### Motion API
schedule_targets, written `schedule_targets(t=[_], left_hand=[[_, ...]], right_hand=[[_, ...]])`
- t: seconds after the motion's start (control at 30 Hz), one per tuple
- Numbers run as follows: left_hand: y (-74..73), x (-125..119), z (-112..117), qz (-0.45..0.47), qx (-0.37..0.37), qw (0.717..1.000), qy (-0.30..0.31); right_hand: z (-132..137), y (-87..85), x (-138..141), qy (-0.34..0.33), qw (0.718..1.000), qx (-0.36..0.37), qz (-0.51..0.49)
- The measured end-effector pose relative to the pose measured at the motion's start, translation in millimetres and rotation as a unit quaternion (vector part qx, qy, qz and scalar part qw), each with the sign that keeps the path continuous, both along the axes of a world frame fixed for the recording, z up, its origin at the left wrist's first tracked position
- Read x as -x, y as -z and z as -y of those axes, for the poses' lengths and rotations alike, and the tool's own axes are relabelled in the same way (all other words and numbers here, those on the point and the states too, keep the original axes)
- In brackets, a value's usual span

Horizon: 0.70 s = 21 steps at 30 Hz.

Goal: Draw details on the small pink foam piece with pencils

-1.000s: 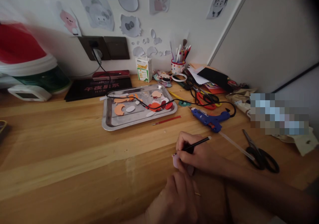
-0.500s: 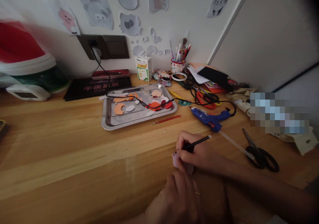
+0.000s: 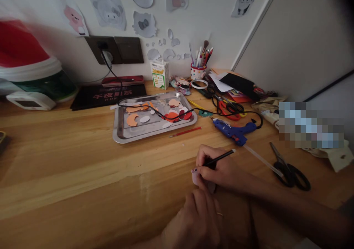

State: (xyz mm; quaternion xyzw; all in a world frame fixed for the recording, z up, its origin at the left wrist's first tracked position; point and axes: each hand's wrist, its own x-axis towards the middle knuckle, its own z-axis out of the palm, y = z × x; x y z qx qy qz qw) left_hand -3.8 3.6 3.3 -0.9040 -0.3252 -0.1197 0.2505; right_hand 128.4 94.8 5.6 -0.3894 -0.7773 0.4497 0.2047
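My right hand (image 3: 218, 169) is closed around a thin black pen (image 3: 222, 156), its tip down on a small pale pink cut-out (image 3: 195, 177) lying on the wooden desk (image 3: 83, 175). My left hand (image 3: 195, 221) sits just in front of the cut-out with its fingers curled and pressed down at the piece's near edge. Most of the cut-out is hidden under both hands.
A metal tray (image 3: 121, 131) with orange, red and white cut shapes lies behind. A red pencil (image 3: 185, 132), a blue glue gun (image 3: 235, 132) with its black cord, black scissors (image 3: 289, 168), red scissors (image 3: 228, 110) and a pen cup (image 3: 197, 70) crowd the right side.
Both hands stay in place on the cut-out; only the view has shifted very slightly.
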Motion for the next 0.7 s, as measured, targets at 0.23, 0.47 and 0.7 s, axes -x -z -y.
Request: schedule_targets(t=[0.23, 0.47, 0.7], left_hand=[[0.7, -0.1, -0.1, -0.004, -0.001, 1.000, 0.000], [-0.5, -0.2, -0.6, -0.002, 0.003, 1.000, 0.001], [1.2, 1.0, -0.1, -0.006, 0.001, 1.000, 0.006]], right_hand=[[0.4, 1.0, -0.6, 0.002, 1.000, 0.004, 0.002], [0.3, 1.0, -1.3, 0.003, 1.000, 0.003, 0.002], [0.4, 0.5, -0.6, 0.003, 1.000, 0.005, -0.001]])
